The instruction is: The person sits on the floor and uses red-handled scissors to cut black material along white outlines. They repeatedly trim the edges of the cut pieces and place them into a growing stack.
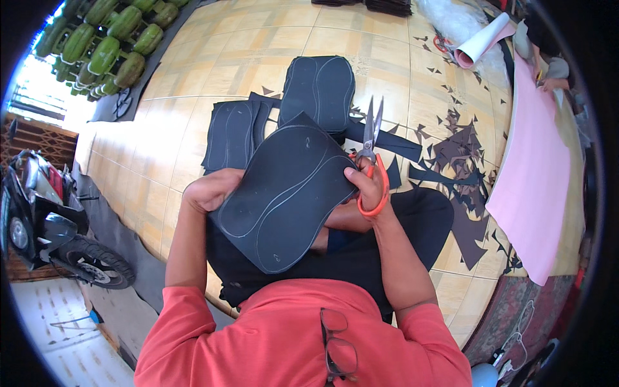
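Note:
Over my lap I hold a black sheet (pixel 284 193) with two curved sole-like outlines drawn on it in pale lines. My left hand (pixel 214 188) is closed on its left edge, the fingertips partly hidden. At the right edge, the thumb of my right hand (pixel 369 186) presses on the sheet. That same hand has orange-handled scissors (pixel 367 152) hooked in it, blades pointing away from me and slightly parted. Beyond the sheet lie a stack of black outlined pieces (pixel 317 93) and, to its left, a second black stack (pixel 229 132).
Dark offcuts (pixel 461 151) litter the tiled floor on the right. A long pink sheet (pixel 535 168) runs past them, with another person's hand (pixel 553 84) at its far end. A white-and-pink roll (pixel 480 42) lies far right. A motorcycle (pixel 58 219) and green gas cylinders (pixel 103 48) stand left.

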The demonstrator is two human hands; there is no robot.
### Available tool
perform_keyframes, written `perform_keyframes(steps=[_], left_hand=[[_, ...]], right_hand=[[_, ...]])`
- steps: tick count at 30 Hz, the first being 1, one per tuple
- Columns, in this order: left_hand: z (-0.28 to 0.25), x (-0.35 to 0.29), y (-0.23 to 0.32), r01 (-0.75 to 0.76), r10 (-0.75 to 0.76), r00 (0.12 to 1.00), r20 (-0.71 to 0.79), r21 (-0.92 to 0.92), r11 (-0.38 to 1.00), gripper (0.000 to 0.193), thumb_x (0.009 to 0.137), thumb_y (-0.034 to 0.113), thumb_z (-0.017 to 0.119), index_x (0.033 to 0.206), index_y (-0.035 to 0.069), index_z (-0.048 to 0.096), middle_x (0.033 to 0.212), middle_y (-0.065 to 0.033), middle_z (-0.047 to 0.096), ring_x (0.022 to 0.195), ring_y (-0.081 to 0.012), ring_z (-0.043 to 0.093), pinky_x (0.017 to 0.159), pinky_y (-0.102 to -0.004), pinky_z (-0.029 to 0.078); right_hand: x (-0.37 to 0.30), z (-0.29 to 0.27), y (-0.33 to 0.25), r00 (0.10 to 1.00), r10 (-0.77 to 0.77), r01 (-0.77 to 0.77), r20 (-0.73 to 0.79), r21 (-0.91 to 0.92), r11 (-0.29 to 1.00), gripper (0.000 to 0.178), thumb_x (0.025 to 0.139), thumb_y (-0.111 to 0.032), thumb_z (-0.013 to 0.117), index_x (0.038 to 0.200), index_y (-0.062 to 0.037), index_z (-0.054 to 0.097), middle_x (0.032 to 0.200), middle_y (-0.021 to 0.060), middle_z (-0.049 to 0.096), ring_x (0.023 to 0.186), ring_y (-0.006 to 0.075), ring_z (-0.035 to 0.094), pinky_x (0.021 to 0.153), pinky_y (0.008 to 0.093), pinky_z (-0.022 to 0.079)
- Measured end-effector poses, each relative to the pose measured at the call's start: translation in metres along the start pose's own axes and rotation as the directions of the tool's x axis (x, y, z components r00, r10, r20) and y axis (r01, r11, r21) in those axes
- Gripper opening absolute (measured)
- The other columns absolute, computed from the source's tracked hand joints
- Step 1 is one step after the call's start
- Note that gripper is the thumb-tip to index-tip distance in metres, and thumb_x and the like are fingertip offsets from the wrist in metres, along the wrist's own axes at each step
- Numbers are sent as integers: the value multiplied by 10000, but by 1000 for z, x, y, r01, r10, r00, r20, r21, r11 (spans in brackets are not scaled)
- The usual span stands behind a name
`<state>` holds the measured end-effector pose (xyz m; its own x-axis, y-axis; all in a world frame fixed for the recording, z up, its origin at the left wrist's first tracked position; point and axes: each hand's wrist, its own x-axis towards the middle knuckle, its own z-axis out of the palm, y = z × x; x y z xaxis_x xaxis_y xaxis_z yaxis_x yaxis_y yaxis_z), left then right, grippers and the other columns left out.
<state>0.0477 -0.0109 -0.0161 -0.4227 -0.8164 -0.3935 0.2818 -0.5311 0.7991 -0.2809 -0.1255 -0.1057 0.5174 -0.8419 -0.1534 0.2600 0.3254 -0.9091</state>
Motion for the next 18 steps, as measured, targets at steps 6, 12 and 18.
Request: perform_keyframes(steps=[6,12,18], left_hand=[[36,31,-53,-347,376,884,-279,149,926,518,988,261,508,1404,-32,409,1356,-173,523,1215,-271,538,1052,-351,425],[118,107,-69,-589,452,593,-667,23,807,440,895,4,618,1309,-26,472,1282,-120,539,1159,-226,552,985,-338,456],[103,102,-48,-695,500,462,-732,51,717,445,910,-15,572,1335,-4,440,1295,-129,541,1182,-251,555,1001,-387,475]], right_hand=[[-6,19,-25,994,54,-74,94,217,973,288,849,-135,553,1067,53,557,901,87,630,735,123,605,631,240,482],[-19,37,-11,995,50,-48,90,-20,999,301,941,-283,534,1068,-10,541,790,52,584,630,125,562,557,259,458],[-9,20,12,980,-148,78,-137,-421,904,373,969,-382,527,975,-9,539,750,94,567,638,204,573,606,335,470]])
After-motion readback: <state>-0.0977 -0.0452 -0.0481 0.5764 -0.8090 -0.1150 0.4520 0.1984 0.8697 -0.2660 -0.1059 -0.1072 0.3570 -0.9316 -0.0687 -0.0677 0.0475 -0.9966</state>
